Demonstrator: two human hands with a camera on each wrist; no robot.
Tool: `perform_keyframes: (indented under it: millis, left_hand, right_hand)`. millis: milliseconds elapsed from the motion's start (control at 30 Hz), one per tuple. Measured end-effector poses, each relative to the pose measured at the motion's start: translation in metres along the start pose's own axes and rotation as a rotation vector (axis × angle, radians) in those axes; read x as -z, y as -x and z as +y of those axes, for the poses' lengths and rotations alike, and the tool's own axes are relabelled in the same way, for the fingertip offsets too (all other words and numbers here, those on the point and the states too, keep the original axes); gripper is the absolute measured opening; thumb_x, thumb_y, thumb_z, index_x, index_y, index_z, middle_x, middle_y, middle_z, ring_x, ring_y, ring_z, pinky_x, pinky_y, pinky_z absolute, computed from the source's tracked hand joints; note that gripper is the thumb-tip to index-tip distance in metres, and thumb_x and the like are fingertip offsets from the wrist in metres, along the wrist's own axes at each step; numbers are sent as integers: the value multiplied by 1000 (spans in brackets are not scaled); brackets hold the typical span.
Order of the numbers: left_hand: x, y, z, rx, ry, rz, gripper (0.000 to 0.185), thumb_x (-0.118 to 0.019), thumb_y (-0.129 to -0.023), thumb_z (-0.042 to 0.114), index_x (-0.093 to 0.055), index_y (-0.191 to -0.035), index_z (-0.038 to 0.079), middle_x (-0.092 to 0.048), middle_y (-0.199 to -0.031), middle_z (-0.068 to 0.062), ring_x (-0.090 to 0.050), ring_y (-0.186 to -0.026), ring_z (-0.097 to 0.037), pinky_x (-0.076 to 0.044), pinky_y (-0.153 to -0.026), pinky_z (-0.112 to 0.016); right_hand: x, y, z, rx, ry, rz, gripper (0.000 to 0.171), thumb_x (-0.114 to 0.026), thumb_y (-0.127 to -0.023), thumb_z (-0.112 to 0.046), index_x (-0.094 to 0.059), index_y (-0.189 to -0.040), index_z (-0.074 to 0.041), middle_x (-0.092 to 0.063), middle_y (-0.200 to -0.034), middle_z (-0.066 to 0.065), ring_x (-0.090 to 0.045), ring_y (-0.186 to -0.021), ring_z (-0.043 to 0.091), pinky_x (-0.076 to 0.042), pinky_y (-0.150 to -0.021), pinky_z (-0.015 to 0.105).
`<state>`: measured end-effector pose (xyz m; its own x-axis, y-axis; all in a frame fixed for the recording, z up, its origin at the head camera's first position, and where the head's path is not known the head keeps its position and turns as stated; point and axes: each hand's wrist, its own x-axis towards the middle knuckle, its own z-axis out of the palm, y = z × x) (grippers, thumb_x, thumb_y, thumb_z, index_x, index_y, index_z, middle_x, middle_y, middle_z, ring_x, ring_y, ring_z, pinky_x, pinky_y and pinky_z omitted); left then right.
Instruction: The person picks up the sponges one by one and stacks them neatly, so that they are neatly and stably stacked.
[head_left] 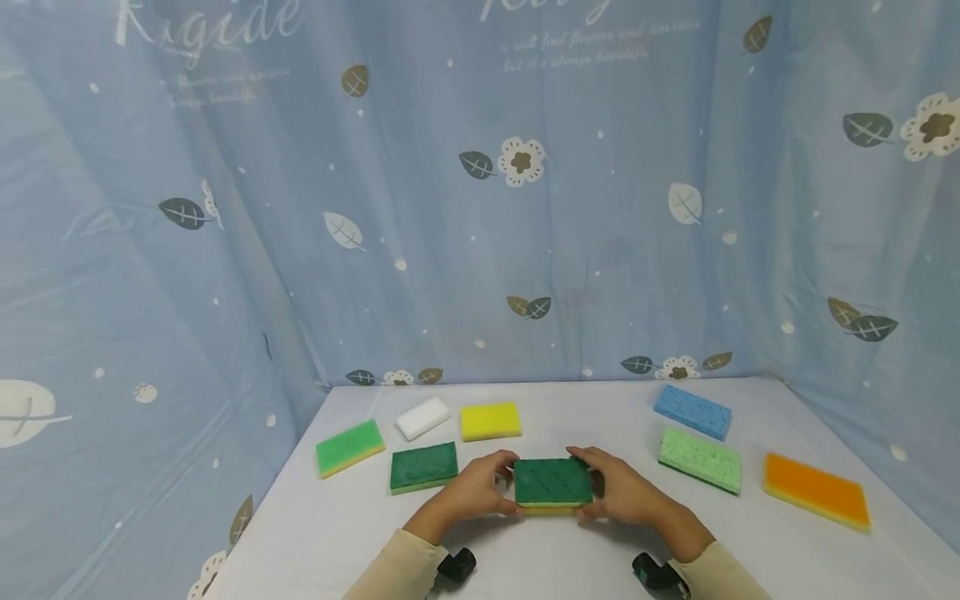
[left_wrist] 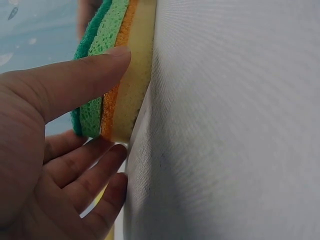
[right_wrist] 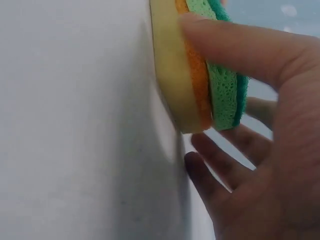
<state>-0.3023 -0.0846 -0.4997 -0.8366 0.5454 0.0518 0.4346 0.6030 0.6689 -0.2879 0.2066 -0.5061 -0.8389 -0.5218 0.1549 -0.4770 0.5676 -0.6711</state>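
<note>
A stack of sponges lies at the middle of the white table, dark green on top, then light green, orange and pale yellow layers. My left hand holds its left end, thumb along the near side and fingers round the far side, down by the cloth. My right hand holds the right end in the same way, thumb across the layers, fingers spread beyond the corner. The stack rests flat on the table.
Single sponges lie around: light green, white, yellow and dark green to the left; blue, pale green and orange to the right. A blue leaf-print curtain closes in three sides.
</note>
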Motion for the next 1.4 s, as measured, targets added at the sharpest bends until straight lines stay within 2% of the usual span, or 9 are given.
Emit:
perform_keyframes:
  millis: [167, 333, 667, 833, 967, 1133, 1300, 1400]
  left_hand:
    - [-3, 0, -1, -2, 18, -2, 77, -91, -68, 30, -54, -133, 15, -63, -113, 8, -58, -107, -12, -47, -91, -38]
    - [-2, -1, -2, -3, 6, -1, 78, -91, -68, 30, -53, -134, 14, -63, -113, 8, -58, -107, -12, -47, -92, -38]
    - [-4, 3, -7, 5, 26, -34, 81, -91, -68, 32, -52, -136, 12, -62, -115, 8, -58, -108, -11, -46, -93, -39]
    - [-2, 2, -5, -10, 22, -25, 81, -90, -68, 32, -51, -137, 11, -62, -114, 10, -58, -107, -10, -47, -93, -37]
    - [1, 0, -3, -14, 12, -17, 81, -91, -68, 30, -51, -137, 11, -61, -112, 10, -58, -106, -10, -47, -92, -37]
    - [3, -1, -3, -24, -5, -31, 83, -90, -69, 31, -50, -138, 10, -61, -117, 7, -58, -107, -11, -47, -93, -38]
    - [13, 0, -6, -17, -54, -41, 91, -90, -69, 33, -44, -144, 11, -57, -129, 2, -56, -115, -15, -47, -94, -38]
    - [24, 3, -9, 16, -51, -22, 91, -89, -70, 31, -43, -146, 10, -56, -133, -2, -55, -117, -20, -47, -94, -42]
  right_hand:
    - [-3, 9, 6, -22, -293, 66, 98, -85, -76, -25, -28, -151, -1, -38, -142, 26, -44, -124, 45, -41, -99, 53]
    - [-11, 13, 12, -45, -437, 122, 98, -84, -77, -17, -23, -152, 0, -35, -144, 28, -42, -126, 45, -42, -100, 47]
    - [-26, 21, 15, -83, -412, 173, 92, -88, -72, -21, -37, -147, 0, -48, -136, 20, -49, -123, 37, -45, -98, 38]
    - [-21, 19, 12, -37, -413, 170, 84, -87, -73, -21, -45, -141, 1, -49, -135, 19, -47, -124, 39, -44, -100, 39]
    - [-17, 15, 11, -12, -409, 159, 84, -87, -72, -21, -44, -140, 3, -49, -134, 20, -49, -122, 40, -45, -99, 35]
    - [-17, 14, 13, -31, -390, 153, 89, -88, -72, -21, -41, -143, 4, -49, -133, 19, -50, -121, 38, -46, -98, 31]
    - [-17, 14, 14, -29, -365, 148, 84, -87, -74, -23, -44, -141, 4, -51, -131, 16, -52, -119, 36, -46, -98, 34]
    - [-17, 14, 15, -25, -355, 146, 82, -86, -74, -24, -45, -140, 4, -51, -131, 16, -53, -118, 36, -46, -98, 34]
